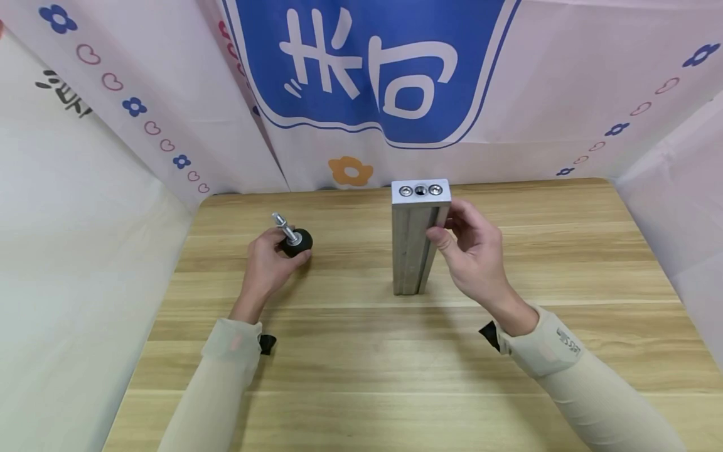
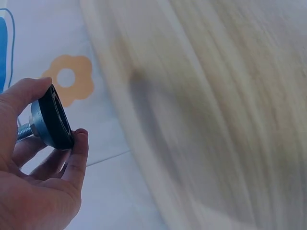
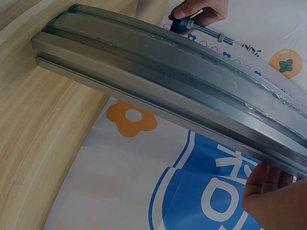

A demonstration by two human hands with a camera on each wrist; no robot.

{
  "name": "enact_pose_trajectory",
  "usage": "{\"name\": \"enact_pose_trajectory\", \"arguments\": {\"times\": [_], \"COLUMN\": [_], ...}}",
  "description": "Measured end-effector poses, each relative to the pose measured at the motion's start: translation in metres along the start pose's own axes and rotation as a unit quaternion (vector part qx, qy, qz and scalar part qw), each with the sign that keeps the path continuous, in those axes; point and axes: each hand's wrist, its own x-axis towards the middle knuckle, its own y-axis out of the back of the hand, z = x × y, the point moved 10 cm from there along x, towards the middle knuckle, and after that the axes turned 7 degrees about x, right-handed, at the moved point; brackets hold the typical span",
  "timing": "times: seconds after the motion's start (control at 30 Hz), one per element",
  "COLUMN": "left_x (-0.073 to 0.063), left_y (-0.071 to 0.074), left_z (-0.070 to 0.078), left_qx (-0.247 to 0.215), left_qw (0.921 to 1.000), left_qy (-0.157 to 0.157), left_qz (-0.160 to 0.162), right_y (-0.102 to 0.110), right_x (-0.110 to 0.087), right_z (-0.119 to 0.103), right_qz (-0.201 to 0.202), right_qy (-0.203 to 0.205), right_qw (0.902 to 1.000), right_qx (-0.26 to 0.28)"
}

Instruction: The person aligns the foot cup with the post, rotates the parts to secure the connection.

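On the left, my left hand (image 1: 268, 260) grips a levelling foot (image 1: 296, 243) by its round black base, thumb on one side and fingers on the other. The foot's threaded metal stud (image 1: 284, 227) points up, tilted to the left in the head view. A silver aluminium profile (image 1: 409, 251) stands upright on the table, with grooves along its sides. Its top end plate (image 1: 420, 192) shows two screws with a dark hole between them. My right hand (image 1: 477, 254) holds the profile near its top from the right; the fingertips behind it are hidden in the head view.
The wood-grain table (image 1: 339, 364) ends at the back against a white printed cloth (image 1: 542, 88) with a blue panel. White cloth walls (image 1: 73, 251) stand close on both sides. Black pieces (image 1: 267, 343) stick out at both sleeve cuffs.
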Motion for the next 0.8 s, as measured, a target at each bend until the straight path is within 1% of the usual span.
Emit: {"name": "enact_pose_trajectory", "arguments": {"times": [0.1,0.47,0.8], "left_x": [-0.001,-0.008,-0.014], "left_y": [0.003,0.013,0.022], "left_z": [0.007,0.019,0.027], "left_qx": [-0.010,-0.040,-0.038], "left_qw": [0.9999,0.9990,0.9988], "left_qy": [-0.011,-0.016,-0.029], "left_qz": [0.004,0.009,0.007], "right_y": [0.001,0.001,0.001], "right_x": [0.000,0.000,-0.001], "right_z": [0.000,0.000,0.001], "right_qz": [0.002,0.004,0.004], "right_qy": [0.000,-0.002,-0.003], "right_qw": [1.0000,1.0000,1.0000], "right_qx": [0.000,0.004,0.004]}}
